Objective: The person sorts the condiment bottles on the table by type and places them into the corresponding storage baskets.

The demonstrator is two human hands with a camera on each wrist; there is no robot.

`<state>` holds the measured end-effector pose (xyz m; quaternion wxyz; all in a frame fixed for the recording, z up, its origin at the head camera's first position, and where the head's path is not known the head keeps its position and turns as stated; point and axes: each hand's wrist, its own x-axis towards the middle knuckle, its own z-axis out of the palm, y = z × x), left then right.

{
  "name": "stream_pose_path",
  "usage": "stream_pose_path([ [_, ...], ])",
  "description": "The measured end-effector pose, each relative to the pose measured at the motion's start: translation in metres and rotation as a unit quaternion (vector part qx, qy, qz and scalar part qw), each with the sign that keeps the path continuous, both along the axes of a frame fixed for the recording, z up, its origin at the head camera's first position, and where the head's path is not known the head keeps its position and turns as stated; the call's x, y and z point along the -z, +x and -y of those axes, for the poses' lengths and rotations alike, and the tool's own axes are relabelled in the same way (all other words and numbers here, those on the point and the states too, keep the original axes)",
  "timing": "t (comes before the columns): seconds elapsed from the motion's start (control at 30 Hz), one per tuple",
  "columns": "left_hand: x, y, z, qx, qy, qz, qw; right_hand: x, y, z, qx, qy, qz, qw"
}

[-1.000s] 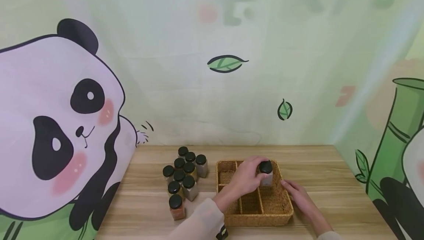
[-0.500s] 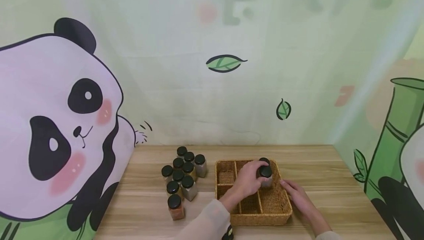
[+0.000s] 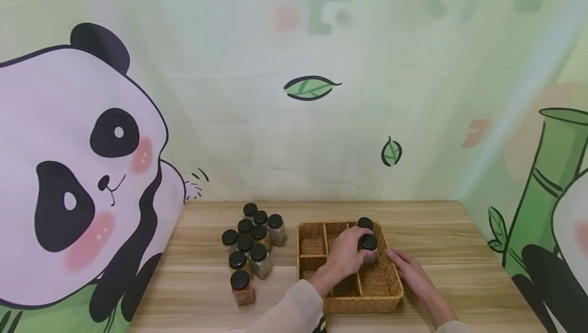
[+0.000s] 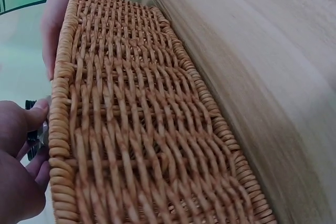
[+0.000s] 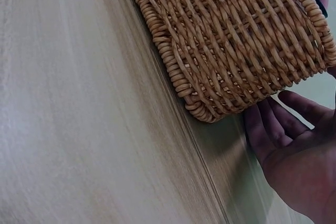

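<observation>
My left hand [image 3: 344,255] pinches a black-lidded spice jar [image 3: 369,243] with pale contents in the right-hand compartment of the wicker basket [image 3: 353,304]. Directly behind it is another black-lidded jar [image 3: 365,223], partly covered by my fingers. In the left wrist view, the thumb and fingers of my left hand [image 4: 21,156] are around a jar beyond the basket's rim, which hides the jar's lower part. My right hand [image 3: 415,274] rests its extended fingers against the outer right side of the basket, with the thumb near the rim [image 5: 315,19].
Several black-lidded jars [image 3: 245,244] stand in a cluster left of the basket. Nearest the front among them is a jar with orange-red contents [image 3: 242,294]. Dividers [image 3: 312,257] split the basket into compartments. A panda-printed backdrop [image 3: 312,144] rises behind the wooden table [image 3: 193,271].
My left hand has lowered the jar into the right-hand compartment and shifted it slightly toward the front. The jar behind has come into view. My right hand stays at the basket's side.
</observation>
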<state>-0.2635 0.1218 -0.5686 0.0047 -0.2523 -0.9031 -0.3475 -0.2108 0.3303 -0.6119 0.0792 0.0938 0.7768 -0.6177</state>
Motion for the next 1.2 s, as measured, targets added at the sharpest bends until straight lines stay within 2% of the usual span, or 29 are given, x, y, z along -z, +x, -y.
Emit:
stream_pose_path([
  [0.2, -0.003, 0.000, -0.001, -0.004, 0.003, 0.014, 0.9999, -0.002, -0.001, 0.000, -0.001, 0.001, 0.005, 1.0000],
  [0.4, -0.003, 0.000, -0.001, -0.002, -0.008, 0.010, 0.9999, -0.001, -0.002, -0.001, -0.006, 0.006, 0.003, 1.0000],
  [0.6, -0.003, -0.002, 0.000, -0.005, -0.012, 0.005, 0.9999, 0.002, -0.003, -0.001, 0.002, 0.010, 0.004, 0.9999],
  [0.87, -0.001, 0.000, 0.000, -0.015, -0.008, 0.018, 0.9997, 0.004, -0.001, 0.000, 0.014, 0.016, 0.016, 0.9997],
  [1.0, -0.004, 0.000, 0.002, -0.009, -0.010, 0.018, 0.9997, 0.002, 0.000, 0.002, 0.016, 0.016, 0.011, 0.9997],
  [1.2, -0.019, 0.003, 0.017, 0.024, -0.018, 0.027, 0.9992, 0.002, 0.001, 0.002, 0.018, 0.012, 0.009, 0.9997],
])
